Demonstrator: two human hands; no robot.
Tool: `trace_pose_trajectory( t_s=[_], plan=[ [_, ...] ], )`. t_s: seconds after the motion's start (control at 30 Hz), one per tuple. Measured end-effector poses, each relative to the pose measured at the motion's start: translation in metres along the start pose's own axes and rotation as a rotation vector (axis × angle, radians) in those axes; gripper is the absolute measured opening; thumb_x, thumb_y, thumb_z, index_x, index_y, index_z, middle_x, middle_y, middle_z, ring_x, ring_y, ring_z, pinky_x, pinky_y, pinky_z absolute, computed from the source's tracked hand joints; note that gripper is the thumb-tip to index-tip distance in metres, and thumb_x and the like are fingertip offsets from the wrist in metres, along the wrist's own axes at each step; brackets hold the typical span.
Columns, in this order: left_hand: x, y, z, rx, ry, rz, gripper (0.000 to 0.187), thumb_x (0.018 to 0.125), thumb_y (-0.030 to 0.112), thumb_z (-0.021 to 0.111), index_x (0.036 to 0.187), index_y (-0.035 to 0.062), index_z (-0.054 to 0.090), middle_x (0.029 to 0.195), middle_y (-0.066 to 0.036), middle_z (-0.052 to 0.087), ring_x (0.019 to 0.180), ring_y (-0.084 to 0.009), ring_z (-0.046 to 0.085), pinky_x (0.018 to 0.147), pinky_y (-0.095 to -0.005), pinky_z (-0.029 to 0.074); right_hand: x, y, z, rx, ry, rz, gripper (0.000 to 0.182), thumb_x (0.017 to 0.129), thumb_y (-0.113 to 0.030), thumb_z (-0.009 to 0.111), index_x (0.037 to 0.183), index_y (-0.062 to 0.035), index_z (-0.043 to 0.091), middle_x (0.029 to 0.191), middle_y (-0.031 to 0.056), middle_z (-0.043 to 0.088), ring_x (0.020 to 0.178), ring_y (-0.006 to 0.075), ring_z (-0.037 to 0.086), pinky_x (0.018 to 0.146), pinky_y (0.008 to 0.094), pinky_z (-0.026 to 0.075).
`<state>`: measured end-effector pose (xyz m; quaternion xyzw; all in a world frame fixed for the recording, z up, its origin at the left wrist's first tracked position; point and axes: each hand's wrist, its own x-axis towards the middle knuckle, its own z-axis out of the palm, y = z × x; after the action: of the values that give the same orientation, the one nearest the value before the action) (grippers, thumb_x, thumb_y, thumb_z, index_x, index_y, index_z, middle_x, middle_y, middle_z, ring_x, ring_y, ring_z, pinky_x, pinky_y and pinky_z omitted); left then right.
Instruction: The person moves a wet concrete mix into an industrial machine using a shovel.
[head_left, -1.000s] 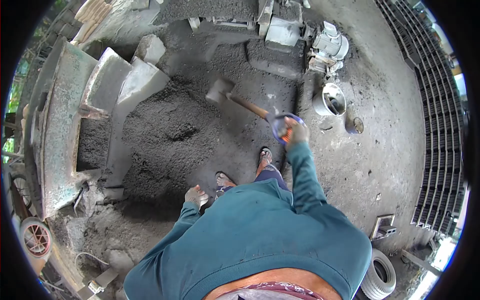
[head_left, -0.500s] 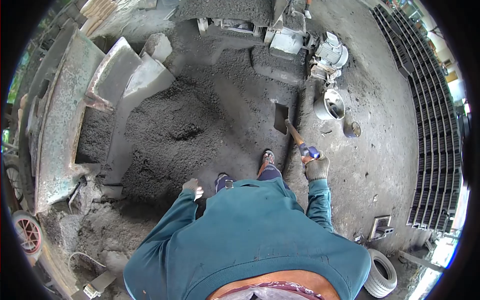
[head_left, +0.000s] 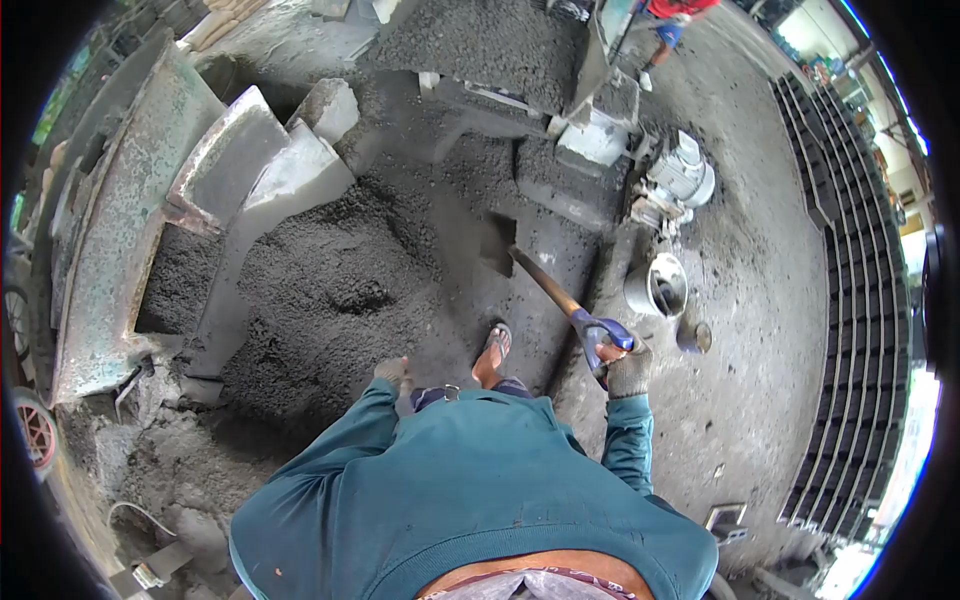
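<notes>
My right hand, in a knit glove, is closed round the blue handle of a shovel. The shovel's wooden shaft slants up and left to a dark square blade, which rests at or near the grey ground right of a heap of dark, coarse material. My left hand, also gloved, hangs by my left side near the heap's lower edge. Its fingers are bunched and too small to make out clearly. The shovel is not touched by it.
A motor stands upper right, with a bucket and a small can below it. Long dark racks line the right. Metal chutes stand left. Another person is at the top.
The shovel's blade has moved left, towards the heap, and more of its shaft and handle shows. My foot has shifted left. More of the other person is in view.
</notes>
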<state>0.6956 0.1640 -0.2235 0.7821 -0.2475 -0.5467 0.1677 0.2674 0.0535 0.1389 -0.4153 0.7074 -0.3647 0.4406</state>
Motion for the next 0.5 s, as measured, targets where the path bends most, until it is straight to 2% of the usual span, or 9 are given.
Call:
trace_pose_trajectory(
  t_s=[0.03, 0.13, 0.2, 0.23, 0.27, 0.33, 0.37, 0.43, 0.5],
  plan=[
    [-0.008, 0.007, -0.007, -0.452, -0.013, -0.34, 0.036, 0.096, 0.043, 0.048, 0.084, 0.0115, 0.061, 0.07, -0.009, 0.063, 0.053, -0.0322, 0.061, 0.047, -0.0491, 0.05, 0.02, -0.014, 0.008, -0.057, -0.025, -0.017, 0.033, 0.068, -0.007, 0.071, 0.101, -0.0004, 0.068, 0.075, 0.0054, 0.063, 0.061, 0.0099, 0.058, 0.052, 0.0273, 0.048],
    [-0.02, 0.025, -0.036, -0.808, 0.024, -0.491, 0.034, 0.095, 0.043, 0.051, 0.086, 0.0124, 0.061, 0.069, -0.009, 0.062, 0.049, -0.0301, 0.059, 0.042, -0.0451, 0.049, 0.126, 0.005, 0.05, 0.009, -0.03, -0.264, 0.034, 0.069, -0.01, 0.075, 0.101, -0.0018, 0.069, 0.071, 0.0027, 0.063, 0.061, 0.0134, 0.061, 0.054, 0.0293, 0.05],
    [-0.05, 0.047, -0.047, -0.864, 0.221, -0.472, 0.032, 0.096, 0.041, 0.05, 0.083, 0.0131, 0.058, 0.064, -0.008, 0.057, 0.044, -0.0265, 0.053, 0.037, -0.0415, 0.044, 0.178, -0.024, 0.095, 0.021, -0.073, -0.17, 0.034, 0.069, -0.016, 0.078, 0.099, -0.0041, 0.07, 0.077, 0.0079, 0.069, 0.073, 0.0181, 0.065, 0.07, 0.0325, 0.052],
    [-0.063, 0.057, -0.052, -0.89, 0.318, -0.462, 0.031, 0.097, 0.039, 0.049, 0.081, 0.0135, 0.056, 0.061, -0.007, 0.054, 0.041, -0.0247, 0.05, 0.035, -0.0397, 0.041, 0.191, -0.049, 0.12, -0.092, -0.024, -0.332, 0.032, 0.07, -0.016, 0.077, 0.099, -0.0045, 0.07, 0.079, 0.0095, 0.069, 0.074, 0.019, 0.066, 0.071, 0.0321, 0.052],
    [-0.071, 0.05, -0.063, -1.1, 0.222, -0.439, 0.031, 0.099, 0.036, 0.045, 0.076, 0.0157, 0.049, 0.054, -0.005, 0.043, 0.037, -0.0201, 0.038, 0.032, -0.0358, 0.03, 0.204, -0.071, 0.145, -0.202, 0.026, -0.501, 0.031, 0.071, -0.016, 0.076, 0.099, -0.0049, 0.07, 0.08, 0.0111, 0.07, 0.074, 0.0199, 0.066, 0.072, 0.0317, 0.052],
    [-0.08, 0.028, -0.065, -1.192, 0.283, -0.45, 0.033, 0.101, 0.035, 0.042, 0.074, 0.0162, 0.046, 0.052, -0.004, 0.037, 0.037, -0.0181, 0.031, 0.033, -0.0344, 0.024, 0.239, -0.089, 0.2, -0.231, -0.018, -0.649, 0.03, 0.073, -0.017, 0.075, 0.1, -0.0057, 0.068, 0.085, 0.0139, 0.071, 0.078, 0.0248, 0.069, 0.074, 0.035, 0.053],
    [-0.086, 0.011, -0.065, -1.237, 0.313, -0.453, 0.034, 0.102, 0.034, 0.04, 0.073, 0.0165, 0.044, 0.051, -0.003, 0.033, 0.037, -0.0171, 0.028, 0.033, -0.0337, 0.022, 0.253, -0.105, 0.229, -0.437, -0.051, -0.687, 0.03, 0.077, -0.02, 0.071, 0.103, -0.0075, 0.067, 0.088, 0.0147, 0.071, 0.081, 0.0274, 0.069, 0.075, 0.0369, 0.053],
    [-0.088, -0.071, -0.058, -1.479, 0.097, -0.32, 0.021, 0.097, 0.033, 0.043, 0.096, 0.017, 0.057, 0.062, -0.008, 0.052, 0.042, -0.0237, 0.049, 0.036, -0.0406, 0.04, 0.275, -0.133, 0.282, -0.855, -0.11, -0.745, 0.029, 0.085, -0.027, 0.063, 0.11, -0.0112, 0.066, 0.095, 0.0164, 0.071, 0.086, 0.0328, 0.069, 0.077, 0.0407, 0.054],
    [-0.119, -0.083, -0.041, -1.555, 0.202, -0.339, 0.019, 0.097, 0.031, 0.044, 0.093, 0.0171, 0.055, 0.066, -0.006, 0.05, 0.049, -0.0222, 0.05, 0.042, -0.0364, 0.043, 0.329, -0.133, 0.344, -1.099, -0.295, -0.748, 0.031, 0.09, -0.033, 0.055, 0.111, -0.0134, 0.066, 0.101, 0.0166, 0.07, 0.091, 0.0356, 0.067, 0.081, 0.0416, 0.053]
  ],
)
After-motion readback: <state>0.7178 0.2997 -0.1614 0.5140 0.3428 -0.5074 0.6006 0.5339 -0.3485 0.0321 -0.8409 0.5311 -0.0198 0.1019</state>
